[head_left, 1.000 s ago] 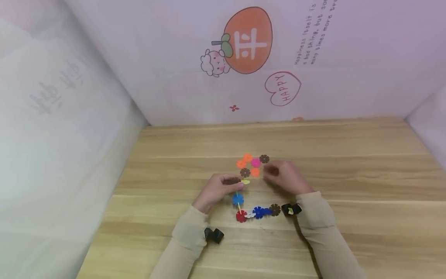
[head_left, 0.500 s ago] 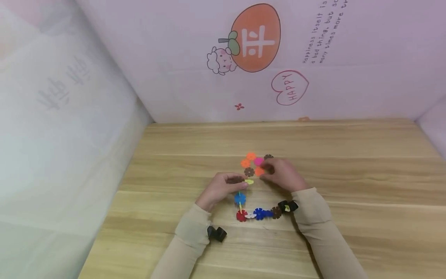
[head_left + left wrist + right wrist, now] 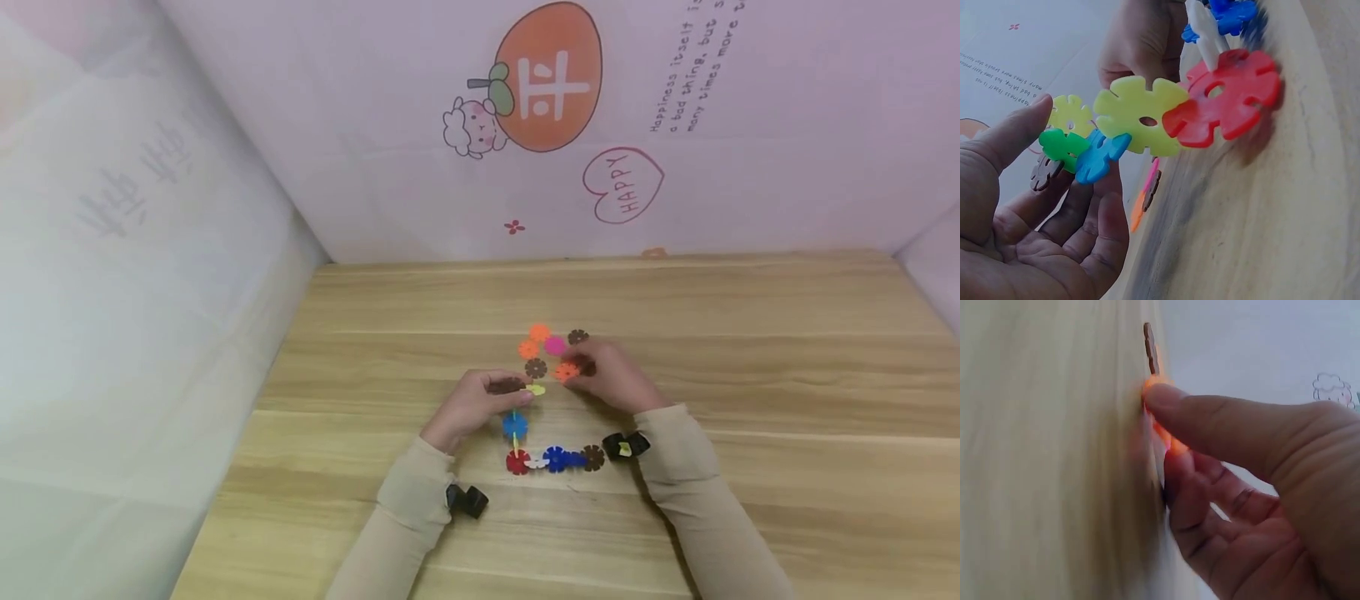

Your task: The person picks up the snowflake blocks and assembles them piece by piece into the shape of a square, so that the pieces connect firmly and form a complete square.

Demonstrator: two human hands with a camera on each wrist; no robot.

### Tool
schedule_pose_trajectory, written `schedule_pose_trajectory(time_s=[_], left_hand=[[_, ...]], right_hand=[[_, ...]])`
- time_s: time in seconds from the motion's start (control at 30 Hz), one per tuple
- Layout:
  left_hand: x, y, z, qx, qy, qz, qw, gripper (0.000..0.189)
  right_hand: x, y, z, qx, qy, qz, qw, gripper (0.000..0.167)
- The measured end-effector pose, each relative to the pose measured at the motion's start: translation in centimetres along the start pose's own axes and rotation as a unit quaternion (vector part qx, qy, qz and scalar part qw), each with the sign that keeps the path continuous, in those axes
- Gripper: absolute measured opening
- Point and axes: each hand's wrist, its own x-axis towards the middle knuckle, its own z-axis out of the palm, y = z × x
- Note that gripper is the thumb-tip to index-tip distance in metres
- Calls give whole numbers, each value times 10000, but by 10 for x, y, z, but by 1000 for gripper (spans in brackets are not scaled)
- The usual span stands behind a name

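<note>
My left hand (image 3: 472, 407) holds the upper end of a chain of slotted plastic snowflake discs, its thumb by a yellow disc (image 3: 1072, 116). Down the chain in the left wrist view come a green disc (image 3: 1063, 147), a blue disc (image 3: 1101, 157), another yellow disc (image 3: 1141, 112) and a red disc (image 3: 1229, 94). White, dark blue and brown discs carry on to the right in the head view. My right hand (image 3: 611, 377) pinches a loose orange disc (image 3: 566, 372) between thumb and fingers, close over the table.
Beyond the hands lie loose discs: two orange discs (image 3: 539, 332), a pink disc (image 3: 555, 345), a brown disc (image 3: 536, 367) and another brown disc (image 3: 577, 337). The wooden table (image 3: 375, 333) meets a printed cloth wall (image 3: 405, 208) behind. Black devices (image 3: 467, 501) sit at both wrists.
My right hand has moved left to the loose discs and taken hold of the orange one, which is now slightly raised and tilted. The left hand keeps its grip on the chain.
</note>
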Motion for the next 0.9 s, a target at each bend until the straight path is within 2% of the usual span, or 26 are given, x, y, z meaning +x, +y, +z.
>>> schedule_pose_trajectory(time_s=[0.17,0.37,0.6,0.9], left_hand=[[0,2,0,-21,-49,45,10000,30],[0,1,1,-65,-67,33,10000,31],[-1,1,1,-204,-4,25,9998,29],[-1,2,0,-223,50,-64,9997,32]], right_hand=[[-6,7,-4,128,81,-31,9999,27],[-14,6,-5,549,-106,147,9983,16],[-22,-7,-9,1238,-319,458,9907,20],[-27,-26,-11,1726,-254,264,9843,23]])
